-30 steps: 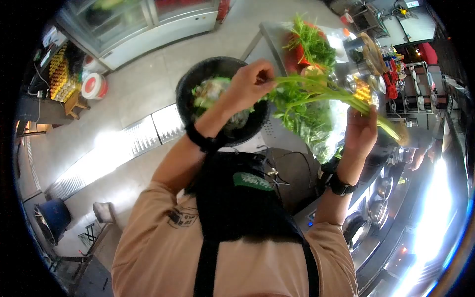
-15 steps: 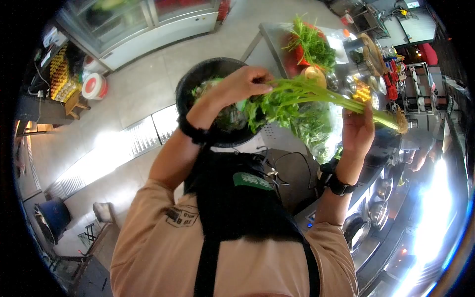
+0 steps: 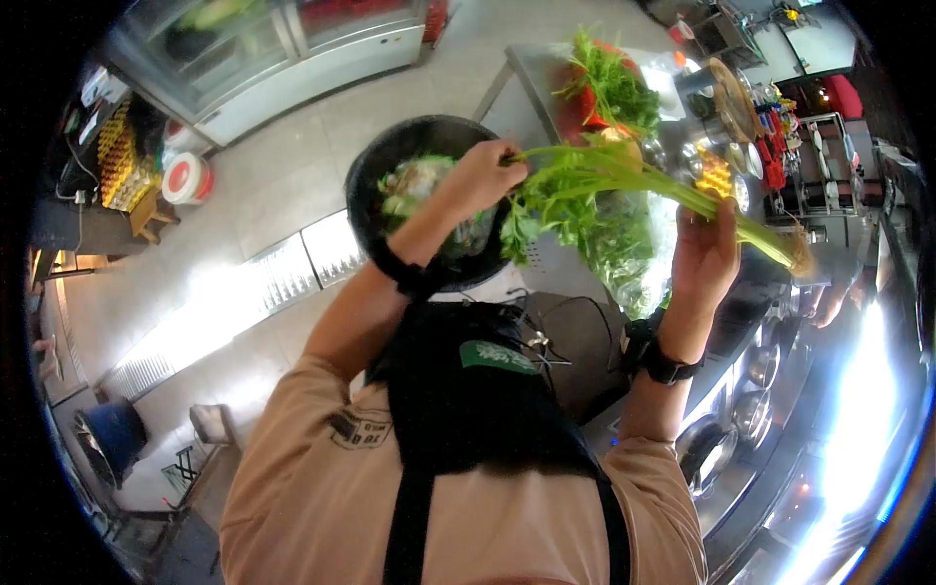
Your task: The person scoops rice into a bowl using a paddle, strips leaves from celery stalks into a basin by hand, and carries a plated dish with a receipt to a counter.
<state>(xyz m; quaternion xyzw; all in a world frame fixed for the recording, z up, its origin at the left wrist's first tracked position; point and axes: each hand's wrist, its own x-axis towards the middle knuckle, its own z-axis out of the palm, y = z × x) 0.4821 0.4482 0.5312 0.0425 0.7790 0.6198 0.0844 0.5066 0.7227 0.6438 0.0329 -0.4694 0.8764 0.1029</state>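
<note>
A bunch of celery [image 3: 673, 185] with its root end on runs across the view, leaves toward the left. My right hand [image 3: 709, 249] is wrapped round its pale stalks near the root. At the leafy end, my left hand [image 3: 487, 174] pinches a thin stem with closed fingers. Under the left hand stands a black bin [image 3: 363, 185] holding vegetable scraps [image 3: 409, 185]. Below the celery leaves lies a clear plastic bag of greens [image 3: 629, 263], partly hidden by them.
A steel table [image 3: 531, 73] bears a red container [image 3: 588, 105] with green herbs [image 3: 619, 88]. A white bucket with a red lid [image 3: 185, 178] stands on the floor at left. Pans [image 3: 751, 414] sit at right, near another person's hand [image 3: 829, 305]. Cables [image 3: 575, 304] hang before my apron.
My left hand has shifted slightly left, drawing a leafy stem out straighter. The celery leaves have moved away from over the bin, showing more scraps. My right hand keeps its hold.
</note>
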